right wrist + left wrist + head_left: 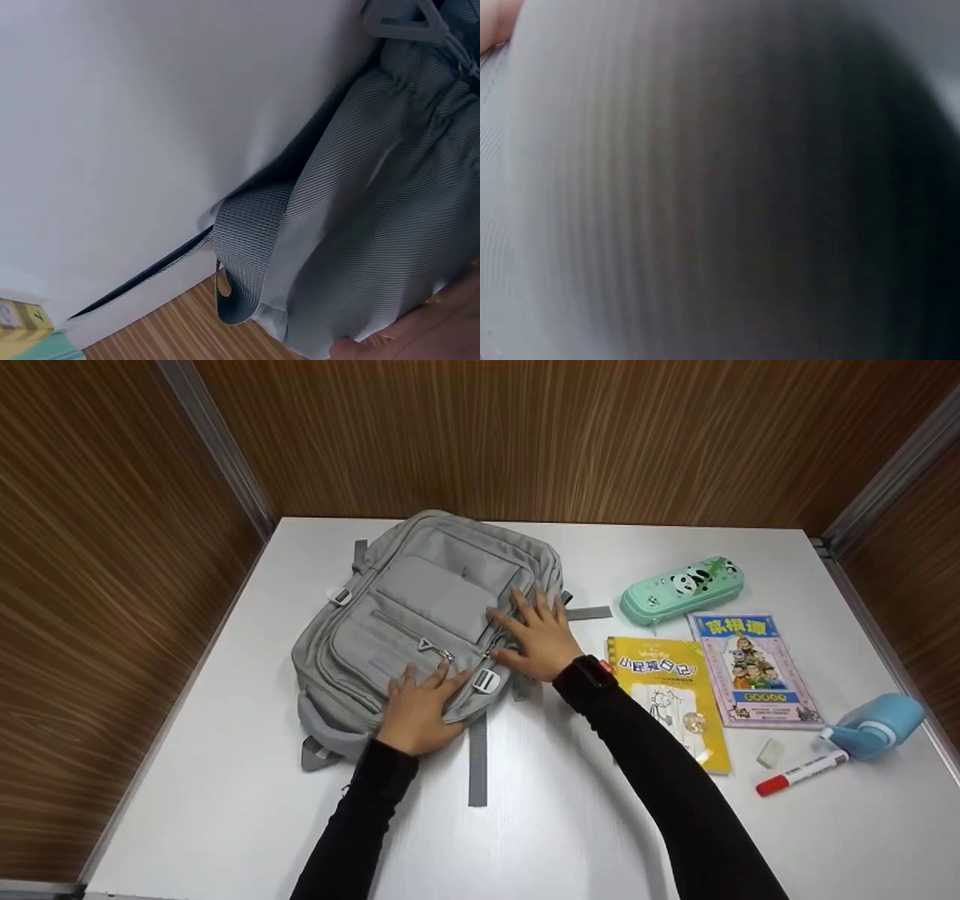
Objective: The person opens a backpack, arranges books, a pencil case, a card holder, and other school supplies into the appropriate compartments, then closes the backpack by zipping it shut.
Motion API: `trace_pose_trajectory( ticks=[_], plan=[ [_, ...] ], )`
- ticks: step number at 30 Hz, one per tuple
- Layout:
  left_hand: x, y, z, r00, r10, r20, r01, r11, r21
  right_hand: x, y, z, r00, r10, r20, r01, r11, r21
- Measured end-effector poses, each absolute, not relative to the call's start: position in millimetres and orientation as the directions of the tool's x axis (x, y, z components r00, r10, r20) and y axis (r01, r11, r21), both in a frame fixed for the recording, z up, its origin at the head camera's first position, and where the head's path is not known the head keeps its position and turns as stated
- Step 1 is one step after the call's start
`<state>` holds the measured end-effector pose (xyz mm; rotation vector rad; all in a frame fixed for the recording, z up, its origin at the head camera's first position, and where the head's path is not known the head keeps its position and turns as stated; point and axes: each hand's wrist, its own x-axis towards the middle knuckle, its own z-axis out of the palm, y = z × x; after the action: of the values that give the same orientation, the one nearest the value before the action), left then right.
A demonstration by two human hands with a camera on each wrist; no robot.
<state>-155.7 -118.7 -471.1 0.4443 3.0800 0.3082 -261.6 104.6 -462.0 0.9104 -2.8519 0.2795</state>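
Note:
A grey backpack (435, 607) lies on its back on the white table, its front pockets and zips facing up. My left hand (421, 711) rests on its near side with the fingers spread, just below a zip pull. Farther right, my right hand (541, 639) lies spread over the bag's right edge, close to a second zip pull. Grey fabric fills most of the left wrist view, blurred and very near. In the right wrist view, the bag's side (375, 210) shows with a webbing loop, and part of my right hand (427, 330) touches it.
To the right lie a green panda pencil case (684, 589), a yellow book (667, 697) and a pink-blue book (754, 671). Nearer the right edge are an eraser (770, 753), a red-capped marker (802, 772) and a blue bottle (877, 727). Wood-grain panels (525, 442) enclose the table.

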Motion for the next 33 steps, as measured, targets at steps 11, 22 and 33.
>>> trace_pose_trajectory(
  ticks=[11, 22, 33],
  plan=[
    [-158.1, -115.6, -468.5, -0.945, 0.326, -0.02, 0.316, 0.928, 0.199, -254.8, 115.6, -466.1, -0.818, -0.55, 0.167, -0.57, 0.815, -0.103],
    [-164.1, -112.1, -471.7, -0.946, 0.324, -0.019, 0.315, 0.931, 0.185, -241.6, 129.0, -457.4, -0.801, -0.569, 0.187, -0.598, 0.778, -0.193],
    [-159.0, -111.1, -470.8, -0.954, 0.299, -0.013, 0.292, 0.939, 0.18, -210.7, 135.0, -454.6, -0.75, -0.529, 0.397, -0.633, 0.748, -0.199]
  ],
)
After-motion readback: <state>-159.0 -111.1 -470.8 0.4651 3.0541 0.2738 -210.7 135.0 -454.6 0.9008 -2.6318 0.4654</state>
